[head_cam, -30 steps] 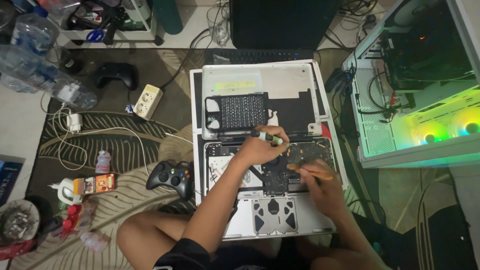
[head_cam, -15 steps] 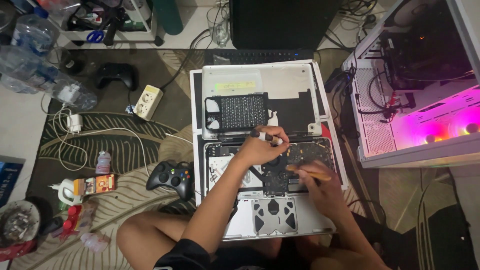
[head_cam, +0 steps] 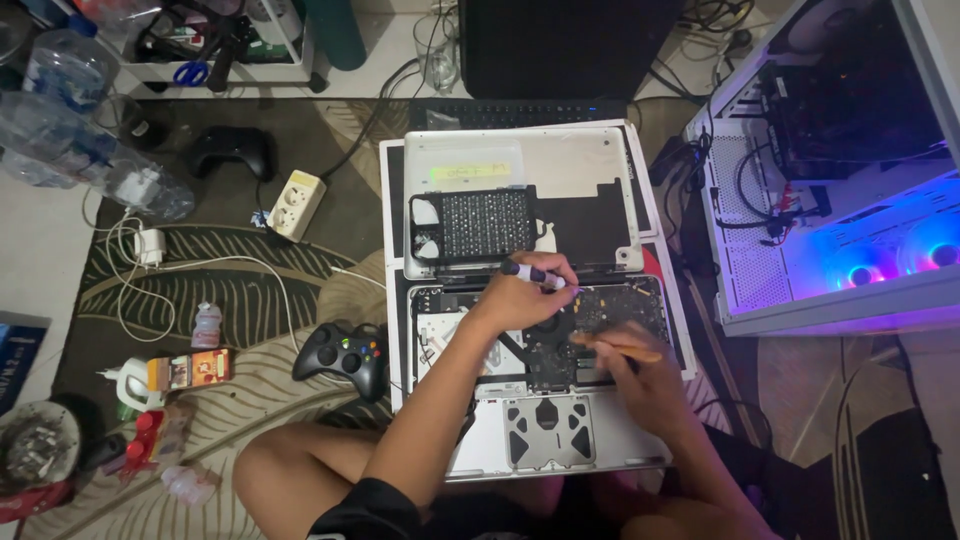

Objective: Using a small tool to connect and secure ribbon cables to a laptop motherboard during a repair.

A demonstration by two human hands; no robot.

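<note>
Bare arms — black shorts; bare knees

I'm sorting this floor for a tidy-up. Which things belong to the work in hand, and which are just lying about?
In use:
- opened laptop
- removed bottom cover
- pen-like tool in left hand
- thin orange-brown stick in right hand

Lying about:
- two game controllers
- power strip
- plastic bottles
- white charger
- lit computer case

Black gamepad [head_cam: 342,357] near white power strip [head_cam: 297,204].
</note>
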